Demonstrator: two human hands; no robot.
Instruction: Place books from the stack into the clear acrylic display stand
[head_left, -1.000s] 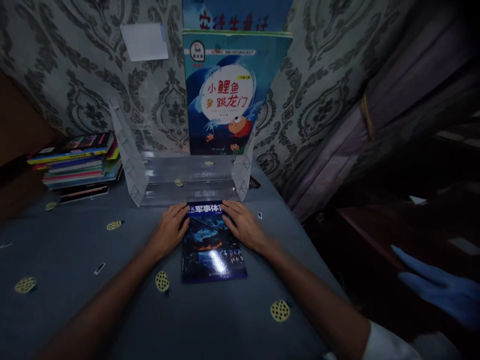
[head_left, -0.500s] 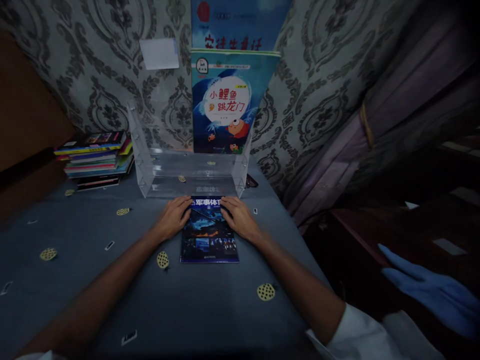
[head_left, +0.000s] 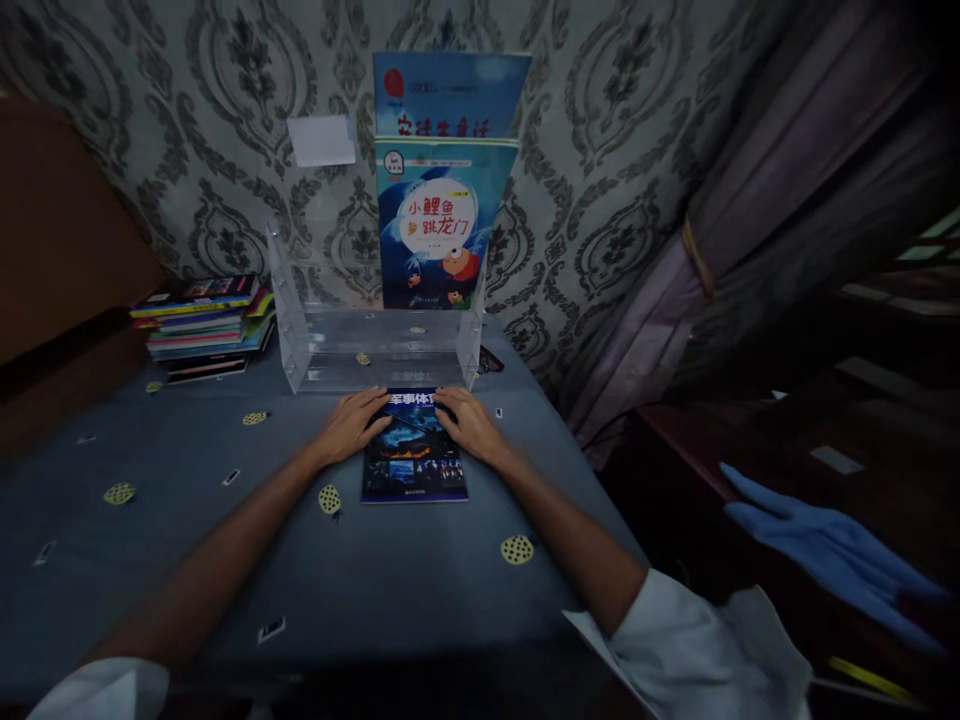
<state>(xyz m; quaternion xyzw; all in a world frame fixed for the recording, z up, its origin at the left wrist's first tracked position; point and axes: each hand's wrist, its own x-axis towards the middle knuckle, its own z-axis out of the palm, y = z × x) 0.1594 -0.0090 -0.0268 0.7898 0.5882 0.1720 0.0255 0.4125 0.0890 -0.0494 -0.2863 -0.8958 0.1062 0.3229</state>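
Note:
A dark blue book with white Chinese lettering lies flat on the blue tablecloth. My left hand rests over its upper left corner, fingers stretched out and thumb on the cover. On the upper right side, my right hand lies with its fingers reaching across the cover's edge. Just behind the book stands a clear plastic rack. Towards its right side, a children's book with a fish cover stands upright in front of a taller blue book.
A pile of books sits left of the rack. Dark glasses lie behind its right side. A white card shows against the patterned wall. At right are a tied curtain and a blue glove over a dark surface.
The camera view has shifted, so more of the tall blue book shows. My left thumb reaches slightly further over the cover. Both hands stay on the dark blue book.

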